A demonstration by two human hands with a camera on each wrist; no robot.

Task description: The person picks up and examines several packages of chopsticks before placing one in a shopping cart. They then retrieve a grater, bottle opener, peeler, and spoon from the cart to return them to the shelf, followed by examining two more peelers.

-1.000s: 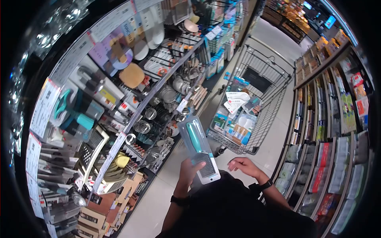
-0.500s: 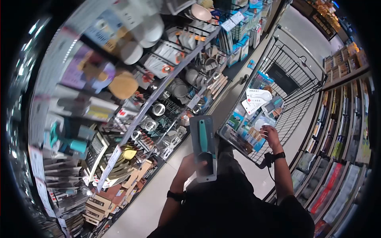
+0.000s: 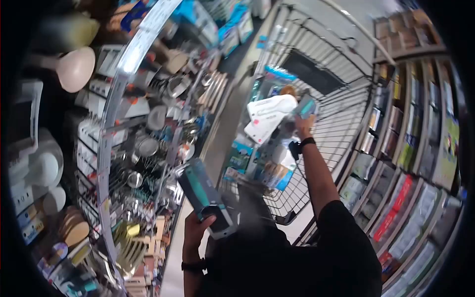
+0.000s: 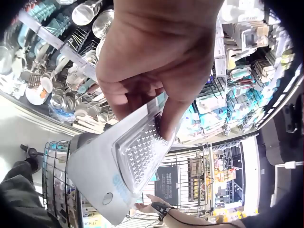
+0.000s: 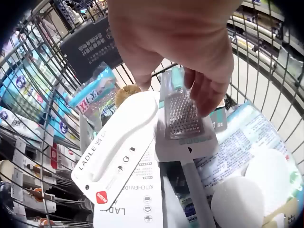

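Note:
My left hand (image 3: 196, 230) grips a packaged grater (image 3: 199, 190) with a teal handle, thumb on top of its clear blister. In the left wrist view the metal grating face and the card's hanging hole point down and away from that hand. Inside the shopping cart (image 3: 285, 219), my right hand (image 3: 305, 126) reaches to a second packaged grater (image 5: 184, 114). Its thumb is at one side of that pack and its fingers curl over the other. White ladle packages (image 5: 118, 142) lie right beside it, marked LADLE. The upper handle of the second grater is partly hidden by the hand.
Shelves of kitchen utensils (image 3: 148, 146) line the left side, with a metal rail (image 3: 105, 168) along the front. Packaged goods fill the shelving (image 3: 396, 213) on the right. White round items (image 5: 237, 202) and a blue-and-white pack (image 5: 237, 142) lie in the cart.
My right hand has moved from near my body forward into the cart, reaching the second grater. The left hand keeps its grater, now tilted further left. The head view has shifted closer over the cart.

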